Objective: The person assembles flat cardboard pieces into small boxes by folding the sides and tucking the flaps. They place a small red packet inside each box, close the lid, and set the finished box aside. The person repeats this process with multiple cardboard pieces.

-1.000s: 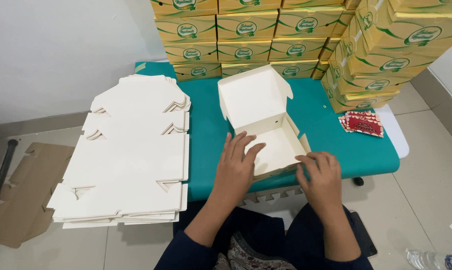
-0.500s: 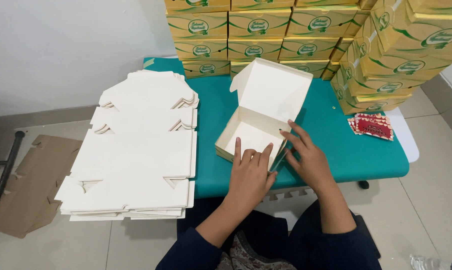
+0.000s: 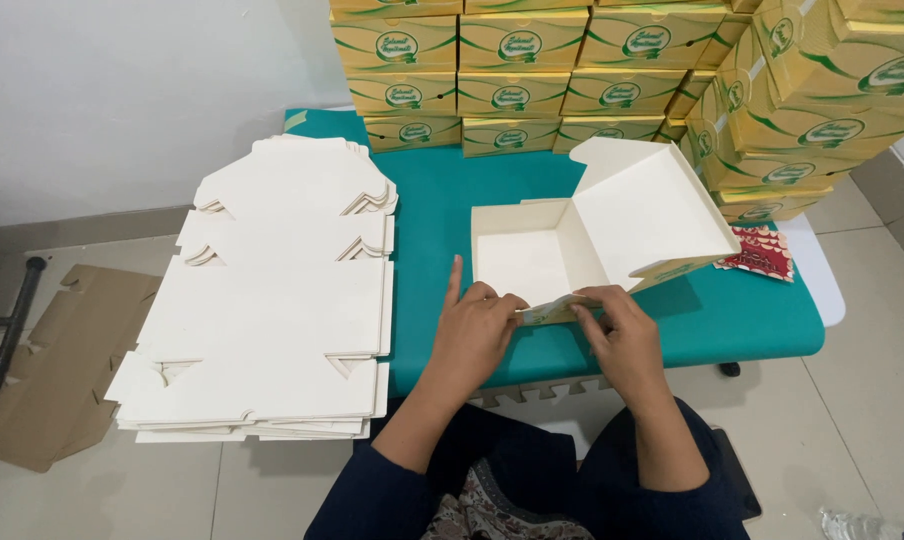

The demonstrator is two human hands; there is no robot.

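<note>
Two hands folding the near flap of a white cardboard box on a teal worktop.

The left hand (image 3: pixel 475 330) is partly closed, its fingers curled onto the near flap (image 3: pixel 552 311) and the index finger pointing up along the box's left wall; the right hand (image 3: pixel 620 335) pinches the same flap between thumb and fingertips. The box (image 3: pixel 532 262), of smooth matte card, sits near the front edge of the worktop (image 3: pixel 432 200), its lid (image 3: pixel 650 215) raised and tilted to the right. To the left lies a stack of flat, die-cut box blanks (image 3: pixel 272 300). Just right of the lid lies a red patterned packet (image 3: pixel 762 252). Farthest back stand glossy yellow-and-green cartons (image 3: pixel 532 70), stacked in rows.
</note>
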